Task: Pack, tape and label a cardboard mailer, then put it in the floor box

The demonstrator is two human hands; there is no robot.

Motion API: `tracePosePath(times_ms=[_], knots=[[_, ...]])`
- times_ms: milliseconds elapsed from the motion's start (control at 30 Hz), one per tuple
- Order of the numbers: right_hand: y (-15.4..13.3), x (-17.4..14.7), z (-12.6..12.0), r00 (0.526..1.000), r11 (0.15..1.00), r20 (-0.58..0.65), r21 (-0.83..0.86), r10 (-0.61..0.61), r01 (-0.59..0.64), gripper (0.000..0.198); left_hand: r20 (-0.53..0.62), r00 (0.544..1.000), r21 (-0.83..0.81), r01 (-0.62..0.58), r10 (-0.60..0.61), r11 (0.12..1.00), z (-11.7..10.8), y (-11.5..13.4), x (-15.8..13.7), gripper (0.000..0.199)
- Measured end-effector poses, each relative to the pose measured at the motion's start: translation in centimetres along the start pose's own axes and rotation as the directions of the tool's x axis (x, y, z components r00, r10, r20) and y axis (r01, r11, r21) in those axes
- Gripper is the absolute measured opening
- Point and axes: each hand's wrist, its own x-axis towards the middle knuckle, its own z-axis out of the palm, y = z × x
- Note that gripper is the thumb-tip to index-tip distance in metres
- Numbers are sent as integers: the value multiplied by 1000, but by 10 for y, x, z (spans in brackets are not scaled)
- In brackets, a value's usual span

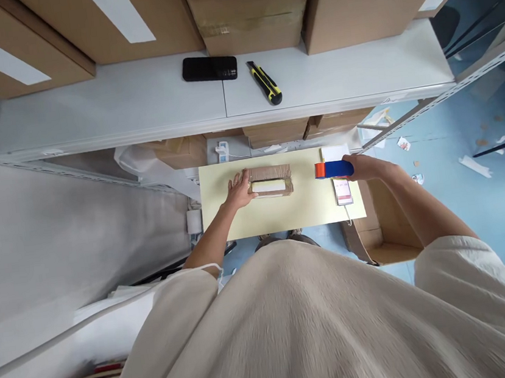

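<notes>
A small brown cardboard package (269, 172) lies on the pale yellow table (301, 213), with a whitish strip showing along its middle. My left hand (240, 192) grips its left end, thumb at the near corner and fingers on the far side. To the right, my right hand (361, 167) is closed around the end of a blue and orange tape dispenser (335, 169), apart from the package. Beneath and beside the dispenser are a white sheet (334, 152) and a phone with a lit screen (343, 192), a cable running from it.
Across the table stands a grey shelf (132, 111) holding large cardboard boxes (254, 14), a black phone (209, 69) and a yellow-black box cutter (265, 83). An open cardboard box (389, 215) stands right of the table. Paper scraps lie on the blue floor (453, 170).
</notes>
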Motion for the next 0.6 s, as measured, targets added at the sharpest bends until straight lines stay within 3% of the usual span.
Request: tracePosePath(times_ms=[200,600], knots=[[-14,18,15,1000,999,-2,-31,-15,14,56,-8,1000,-26,30,-30,999,-2,3,0,132],[-92,50,40,998,995,30,-85,49,-47,63,-52,998,-40,25,-27,999,-6,9,3,137]])
